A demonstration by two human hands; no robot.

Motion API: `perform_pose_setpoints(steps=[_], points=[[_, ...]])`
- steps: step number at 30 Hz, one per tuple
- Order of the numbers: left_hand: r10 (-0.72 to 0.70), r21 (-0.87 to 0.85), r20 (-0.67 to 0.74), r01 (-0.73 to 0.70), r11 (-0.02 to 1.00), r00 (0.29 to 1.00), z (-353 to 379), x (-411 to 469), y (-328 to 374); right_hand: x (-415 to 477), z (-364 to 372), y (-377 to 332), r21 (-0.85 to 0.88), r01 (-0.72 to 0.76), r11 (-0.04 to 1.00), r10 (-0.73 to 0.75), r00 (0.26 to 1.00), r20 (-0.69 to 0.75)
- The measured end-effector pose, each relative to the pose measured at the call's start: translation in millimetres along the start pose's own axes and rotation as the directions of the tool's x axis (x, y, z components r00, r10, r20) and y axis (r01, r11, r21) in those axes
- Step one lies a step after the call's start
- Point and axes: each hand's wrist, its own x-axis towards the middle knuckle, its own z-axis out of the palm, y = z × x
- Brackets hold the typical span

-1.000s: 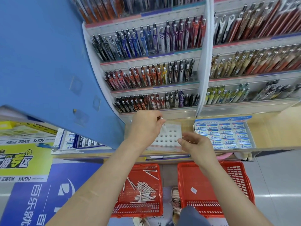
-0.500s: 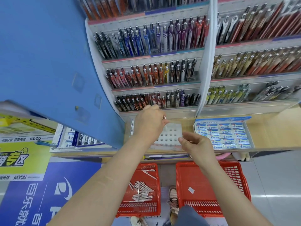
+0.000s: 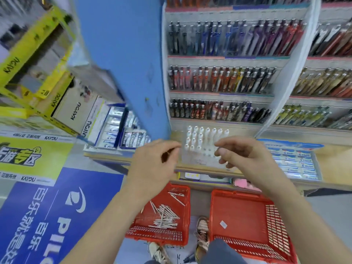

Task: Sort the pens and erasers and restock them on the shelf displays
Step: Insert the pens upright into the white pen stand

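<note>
- Left hand (image 3: 154, 164) has drawn back from the white perforated plastic pen rack (image 3: 202, 159) on the shelf ledge. Its fingers curl toward the thumb around a dark patch, and I cannot tell whether they pinch anything.
- Right hand (image 3: 245, 159), at the rack's near edge a second ago, now hovers over it, loosely bent and holding nothing.
- White capped pens (image 3: 198, 136) stand in the rack's back rows, so a placement looks just finished.
- Loose white pens (image 3: 165, 214) still wait in the left red plastic basket (image 3: 185, 225).
- Camera view has swung left.
</note>
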Motion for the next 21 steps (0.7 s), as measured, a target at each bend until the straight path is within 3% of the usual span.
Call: perform_pose_setpoints(steps=[6, 11, 17, 21], points=[[-0.278, -0.097, -0.095, 0.269, 0.958, 0.956, -45.8, -74.1, -78.1, 3.9, 87.0, -4.4, -0.108, 0.045, 0.993, -0.007, 0.945, 0.326], [-0.543, -0.128, -0.139, 0.529, 0.839, 0.828, -54.5, -140.6, -165.8, 11.9, 175.7, 39.6, -0.366, 0.052, 0.929, 0.123, 0.89, 0.438], [-0.782, -0.12, -0.038, 0.774, 0.621, 0.622, 2.1, -219.3, -292.3, 34.8, 264.7, 178.0, -0.59, -0.009, 0.807, 0.313, 0.854, 0.415], [-0.832, -0.005, 0.048, 0.833, 0.554, 0.553, 94.8, -260.9, -390.6, 62.9, 305.7, 323.2, -0.715, -0.063, 0.697, 0.407, 0.855, 0.322]])
